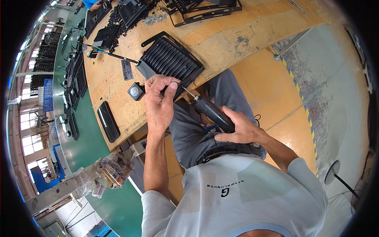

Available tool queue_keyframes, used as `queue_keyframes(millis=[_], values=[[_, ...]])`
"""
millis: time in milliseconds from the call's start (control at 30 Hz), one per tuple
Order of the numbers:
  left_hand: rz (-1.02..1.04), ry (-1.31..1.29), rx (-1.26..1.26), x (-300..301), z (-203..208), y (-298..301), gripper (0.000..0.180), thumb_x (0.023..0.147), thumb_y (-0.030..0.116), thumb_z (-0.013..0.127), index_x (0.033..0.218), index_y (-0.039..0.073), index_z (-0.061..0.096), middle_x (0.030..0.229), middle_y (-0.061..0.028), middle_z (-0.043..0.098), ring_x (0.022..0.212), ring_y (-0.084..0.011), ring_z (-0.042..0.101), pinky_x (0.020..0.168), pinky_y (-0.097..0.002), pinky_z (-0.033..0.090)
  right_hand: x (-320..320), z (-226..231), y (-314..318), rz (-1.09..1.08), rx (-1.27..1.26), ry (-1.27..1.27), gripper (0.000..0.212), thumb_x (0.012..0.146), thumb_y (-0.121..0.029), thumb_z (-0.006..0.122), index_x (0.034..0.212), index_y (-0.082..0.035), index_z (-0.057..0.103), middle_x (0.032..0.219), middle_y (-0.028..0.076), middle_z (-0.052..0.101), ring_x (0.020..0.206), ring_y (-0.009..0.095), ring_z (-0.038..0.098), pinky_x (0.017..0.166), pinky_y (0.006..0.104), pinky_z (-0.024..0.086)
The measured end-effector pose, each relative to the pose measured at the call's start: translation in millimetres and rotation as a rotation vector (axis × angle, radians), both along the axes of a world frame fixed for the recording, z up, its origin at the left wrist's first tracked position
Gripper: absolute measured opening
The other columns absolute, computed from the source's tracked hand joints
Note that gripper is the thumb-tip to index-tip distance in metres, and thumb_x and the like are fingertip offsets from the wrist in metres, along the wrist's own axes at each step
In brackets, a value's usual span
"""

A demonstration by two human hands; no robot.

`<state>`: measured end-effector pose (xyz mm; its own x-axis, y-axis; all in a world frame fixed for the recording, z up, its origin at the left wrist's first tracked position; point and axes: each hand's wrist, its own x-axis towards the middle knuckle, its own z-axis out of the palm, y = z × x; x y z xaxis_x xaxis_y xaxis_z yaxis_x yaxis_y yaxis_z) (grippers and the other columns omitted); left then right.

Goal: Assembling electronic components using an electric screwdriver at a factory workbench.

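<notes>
My right hand (241,127) is wrapped round a black power screwdriver (213,112), its thin metal bit pointing up and left toward the table edge. At the bit's tip my left hand (160,94) pinches thumb and forefinger together; whatever lies between them is too small to make out. Just beyond my left hand, a black finned floodlight housing (173,59) lies fins up near the table edge, with a mounting bracket at its far side. A black cable (114,55) with bared coloured wires runs left from it. Beside my left hand sits a small black sensor with a white dome (136,91).
A black phone (108,121) lies near the wooden table's (221,45) left edge. Farther back are black brackets (201,14), silver screws (155,19), black small parts and more housings (106,37). A green conveyor (92,130) runs along the left. Another person's arm (94,4) shows at the top.
</notes>
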<state>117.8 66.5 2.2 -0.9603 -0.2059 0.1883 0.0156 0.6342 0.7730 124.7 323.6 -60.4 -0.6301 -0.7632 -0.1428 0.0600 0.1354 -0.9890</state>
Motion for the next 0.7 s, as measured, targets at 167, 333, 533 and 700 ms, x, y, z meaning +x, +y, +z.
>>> queue_keyframes(millis=[167,333,533,700], values=[[-0.003,0.185,0.005,9.6,-14.8,3.4,0.011,0.088,0.006,0.073,0.099,0.004,0.074,0.1,-0.0065,0.071,0.118,-0.0269,0.054,0.102,-0.0404,0.04,5.3,-1.3,-2.4,0.0,0.015,-0.089,0.071,0.082,-0.031,0.084,0.132,0.004,0.048,0.095,0.012,0.065,0.088,0.019,0.063,0.08,0.0352,0.051],[0.097,0.333,-0.13,11.8,-27.6,16.1,0.012,0.086,0.005,0.075,0.097,0.006,0.074,0.101,-0.0069,0.072,0.119,-0.0301,0.058,0.103,-0.0428,0.04,12.5,8.2,-1.2,0.086,-0.124,-0.407,0.066,0.088,-0.024,0.078,0.137,0.002,0.043,0.085,0.008,0.059,0.067,0.016,0.062,0.062,0.032,0.051],[0.174,0.434,-0.216,12.9,-36.8,22.5,0.012,0.084,0.001,0.075,0.095,0.006,0.074,0.099,-0.0077,0.072,0.114,-0.0312,0.06,0.101,-0.0433,0.042,7.6,18.9,-1.6,0.18,-0.531,-1.185,0.07,0.091,-0.012,0.071,0.148,0.0,0.031,0.079,0.006,0.055,0.05,0.014,0.059,0.044,0.03,0.048],[0.178,0.505,-0.31,15.2,-43.8,25.0,0.012,0.084,-0.001,0.076,0.096,0.003,0.075,0.094,-0.0108,0.072,0.111,-0.0317,0.063,0.099,-0.0436,0.047,14.7,15.9,-7.5,0.118,-0.289,-0.767,0.081,0.09,-0.01,0.073,0.153,0.001,0.022,0.079,0.005,0.056,0.052,0.013,0.059,0.046,0.0289,0.047]])
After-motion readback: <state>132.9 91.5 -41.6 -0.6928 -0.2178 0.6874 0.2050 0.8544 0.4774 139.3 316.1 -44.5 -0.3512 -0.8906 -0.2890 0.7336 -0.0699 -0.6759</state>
